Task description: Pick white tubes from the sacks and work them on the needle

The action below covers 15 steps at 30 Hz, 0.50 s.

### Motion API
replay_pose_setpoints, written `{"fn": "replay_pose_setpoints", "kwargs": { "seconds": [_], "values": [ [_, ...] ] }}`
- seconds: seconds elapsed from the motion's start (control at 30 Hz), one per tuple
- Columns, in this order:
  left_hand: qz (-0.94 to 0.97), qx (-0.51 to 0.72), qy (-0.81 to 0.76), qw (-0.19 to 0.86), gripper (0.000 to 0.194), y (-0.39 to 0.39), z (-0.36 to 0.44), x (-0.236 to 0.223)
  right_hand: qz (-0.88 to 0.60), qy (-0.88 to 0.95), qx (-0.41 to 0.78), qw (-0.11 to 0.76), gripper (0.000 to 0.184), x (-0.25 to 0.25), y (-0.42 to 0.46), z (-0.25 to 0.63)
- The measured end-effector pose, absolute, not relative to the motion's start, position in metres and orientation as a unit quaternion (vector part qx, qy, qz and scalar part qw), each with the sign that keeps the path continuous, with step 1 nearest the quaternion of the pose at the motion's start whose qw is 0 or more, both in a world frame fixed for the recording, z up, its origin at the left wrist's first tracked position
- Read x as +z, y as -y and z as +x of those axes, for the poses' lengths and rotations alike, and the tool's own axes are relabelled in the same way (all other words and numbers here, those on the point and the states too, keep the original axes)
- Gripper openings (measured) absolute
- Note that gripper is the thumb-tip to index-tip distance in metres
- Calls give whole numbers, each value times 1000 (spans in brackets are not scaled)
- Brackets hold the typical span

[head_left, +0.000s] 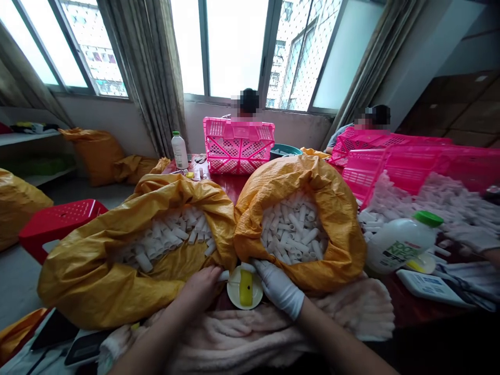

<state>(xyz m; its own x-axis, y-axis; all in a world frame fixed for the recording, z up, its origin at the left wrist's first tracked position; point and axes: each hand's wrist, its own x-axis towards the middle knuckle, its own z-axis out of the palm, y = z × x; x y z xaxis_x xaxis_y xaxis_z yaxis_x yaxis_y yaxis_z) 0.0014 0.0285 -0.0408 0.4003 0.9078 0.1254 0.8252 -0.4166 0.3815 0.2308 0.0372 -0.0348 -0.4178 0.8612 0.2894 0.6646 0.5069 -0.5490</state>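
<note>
My bare left hand point(203, 283) is closed on a short white tube point(223, 276) at the left edge of a small round white dish point(233, 297). A yellow strip point(246, 287) with a dark spot lies across the dish. On the other side, my right hand point(279, 286), in a white glove, pinches another white tube point(248, 267) over the dish's upper edge. Behind my hands, two orange woven sacks stand open, the left sack point(97, 265) and the right sack point(341, 250), both holding many white tubes point(291, 229).
A bottle with a green cap point(402, 242) stands right of the sacks, near a white flat device point(433, 288). Pink baskets point(239, 148) stand farther back, with two people behind them. A gloved co-worker's hand point(472, 238) is at far right. A red stool point(64, 221) stands left.
</note>
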Motion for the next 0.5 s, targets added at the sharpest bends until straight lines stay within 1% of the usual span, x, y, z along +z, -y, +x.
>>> {"fn": "replay_pose_setpoints", "kwargs": {
  "seconds": [0.07,0.13,0.17,0.23,0.33,0.43,0.5],
  "values": [
    [824,156,-531,121,23,-27,4,-46,-461,848,137,223,34,-37,-35,234],
    [825,151,-532,114,24,-25,5,-47,-423,880,117,181,36,-36,-30,240],
    [826,149,-532,113,24,-25,5,-47,-401,892,116,174,37,-34,-28,242],
    [825,145,-534,114,23,-25,4,-45,-385,895,116,191,38,-31,-25,243],
    [821,139,-542,113,23,-24,4,-44,-415,878,100,218,35,-30,-22,241],
    [821,140,-543,106,24,-24,4,-44,-380,903,87,181,30,-32,-18,240],
    [823,141,-540,104,24,-24,4,-44,-336,922,89,171,32,-34,-16,242]
  ]
}}
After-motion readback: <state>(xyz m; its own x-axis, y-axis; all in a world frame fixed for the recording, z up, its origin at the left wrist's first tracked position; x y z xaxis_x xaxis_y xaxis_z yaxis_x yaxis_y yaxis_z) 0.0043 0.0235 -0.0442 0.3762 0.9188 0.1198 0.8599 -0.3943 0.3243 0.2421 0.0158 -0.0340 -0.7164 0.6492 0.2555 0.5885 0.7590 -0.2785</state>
